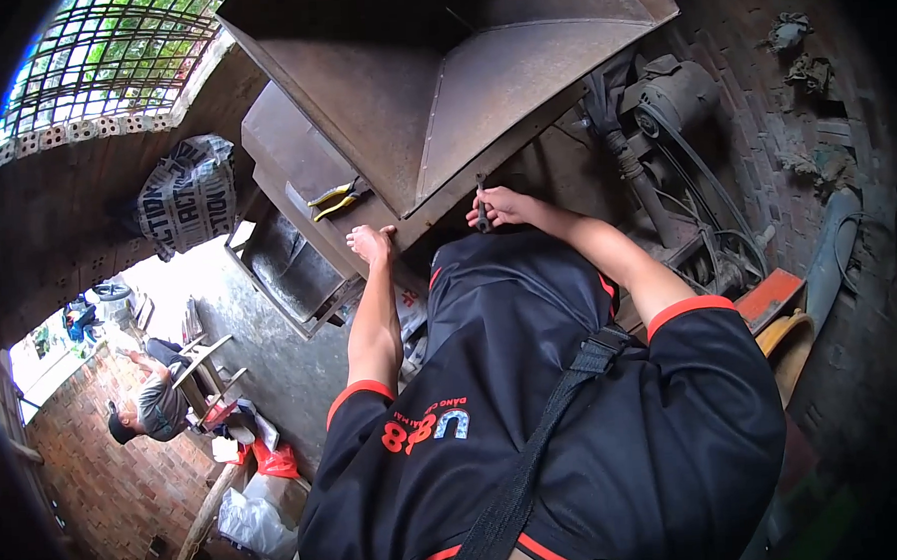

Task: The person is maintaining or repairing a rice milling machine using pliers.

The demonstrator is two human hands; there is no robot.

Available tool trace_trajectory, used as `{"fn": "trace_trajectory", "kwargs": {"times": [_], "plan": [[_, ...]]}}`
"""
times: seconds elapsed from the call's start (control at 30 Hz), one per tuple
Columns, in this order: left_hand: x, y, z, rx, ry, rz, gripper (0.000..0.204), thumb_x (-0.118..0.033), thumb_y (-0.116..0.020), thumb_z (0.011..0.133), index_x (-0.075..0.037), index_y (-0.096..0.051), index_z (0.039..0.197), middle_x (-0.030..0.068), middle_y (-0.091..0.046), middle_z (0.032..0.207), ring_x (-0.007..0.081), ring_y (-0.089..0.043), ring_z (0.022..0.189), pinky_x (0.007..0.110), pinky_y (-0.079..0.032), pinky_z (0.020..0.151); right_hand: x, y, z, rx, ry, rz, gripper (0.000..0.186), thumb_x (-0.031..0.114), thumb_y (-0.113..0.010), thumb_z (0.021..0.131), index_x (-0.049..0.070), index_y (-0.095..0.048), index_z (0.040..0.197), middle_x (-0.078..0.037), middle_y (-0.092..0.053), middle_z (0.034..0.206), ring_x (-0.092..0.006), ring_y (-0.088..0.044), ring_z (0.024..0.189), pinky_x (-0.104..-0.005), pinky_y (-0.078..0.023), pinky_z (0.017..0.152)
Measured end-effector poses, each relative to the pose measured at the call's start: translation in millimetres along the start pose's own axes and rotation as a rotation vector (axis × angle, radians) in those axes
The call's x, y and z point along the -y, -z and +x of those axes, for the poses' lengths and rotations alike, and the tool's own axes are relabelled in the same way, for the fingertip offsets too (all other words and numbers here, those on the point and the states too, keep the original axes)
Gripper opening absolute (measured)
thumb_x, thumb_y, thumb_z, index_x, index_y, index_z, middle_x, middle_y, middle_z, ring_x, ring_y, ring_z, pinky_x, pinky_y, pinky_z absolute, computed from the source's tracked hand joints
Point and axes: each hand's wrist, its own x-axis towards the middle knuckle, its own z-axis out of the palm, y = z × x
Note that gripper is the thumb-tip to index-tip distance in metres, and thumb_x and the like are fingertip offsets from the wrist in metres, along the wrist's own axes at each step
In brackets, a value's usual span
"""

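In the head view, my right hand (502,207) pinches a dark wrench-like tool (481,204) near the metal hopper's (534,71) lower edge; my left hand (370,244), fingers loosely spread, is just beside yellow-handled pliers (334,199).

Shows two bare hands: one left hand (370,244), one right hand (497,207). Includes one wrench (483,217) and one pair of pliers (341,204), making two hand tools. Takes in one big metal hopper (371,103), one motor (683,98), one printed sack (190,196) and one barred window (109,60). Adds at least one red bag (276,460) and one clear plastic bag (254,524). Counts one strap (522,467) with one buckle (603,342), one seated person (162,403), and at least three ragged clumps (810,74) on the wall (745,87). Leaves the motor's belts (706,176) too unclear to number.
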Motion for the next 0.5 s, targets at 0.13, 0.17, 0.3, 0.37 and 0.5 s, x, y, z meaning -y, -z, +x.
{"fn": "trace_trajectory", "kwargs": {"times": [0.13,0.17,0.3,0.37,0.5], "plan": [[-6.1,9.2,6.0,0.022,0.018,-0.007,0.076,-0.041,-0.085,0.053,0.011,-0.056,0.101,0.0263,-0.055,0.106,0.0368,-0.055,0.102,0.041,-0.047,0.086,4.0,-2.6,11.8,-0.03,0.008,-0.029,0.036,0.036,-0.028,0.099,0.005,-0.048,0.099,-0.019,-0.061,0.103,-0.0308,-0.062,0.096,-0.0486,-0.049,0.078],[-6.3,13.3,8.8,0.079,0.02,-0.035,0.068,-0.039,-0.085,0.053,0.008,-0.061,0.096,0.0264,-0.057,0.104,0.0376,-0.056,0.101,0.042,-0.048,0.085,2.7,-1.7,14.6,-0.098,0.006,-0.08,0.036,0.036,-0.03,0.098,0.005,-0.048,0.098,-0.019,-0.062,0.102,-0.0304,-0.063,0.091,-0.0502,-0.05,0.075],[-16.3,30.1,9.5,0.192,0.014,-0.053,0.048,-0.034,-0.086,0.053,-0.001,-0.069,0.084,0.0252,-0.063,0.095,0.0376,-0.061,0.093,0.043,-0.051,0.078,-3.9,11.3,16.4,-0.148,0.014,-0.236,0.033,0.034,-0.033,0.097,0.009,-0.052,0.089,-0.01,-0.065,0.086,-0.0219,-0.063,0.077,-0.0437,-0.051,0.066],[-17.5,34.1,7.5,0.2,0.007,-0.043,0.045,-0.031,-0.086,0.054,-0.001,-0.069,0.082,0.0223,-0.065,0.091,0.0356,-0.063,0.089,0.042,-0.052,0.076,-3.2,10.1,13.4,-0.136,0.031,-0.243,0.033,0.034,-0.033,0.097,0.009,-0.052,0.088,-0.01,-0.065,0.085,-0.0221,-0.063,0.078,-0.0429,-0.051,0.066],[-16.8,36.5,5.9,0.155,0.011,-0.058,0.042,-0.028,-0.086,0.053,0.0,-0.069,0.078,0.02,-0.066,0.088,0.0341,-0.064,0.088,0.041,-0.052,0.076,-4.1,4.2,10.6,-0.117,0.081,-0.144,0.032,0.033,-0.034,0.096,0.009,-0.052,0.084,-0.011,-0.065,0.083,-0.023,-0.064,0.076,-0.0416,-0.05,0.069]]}}
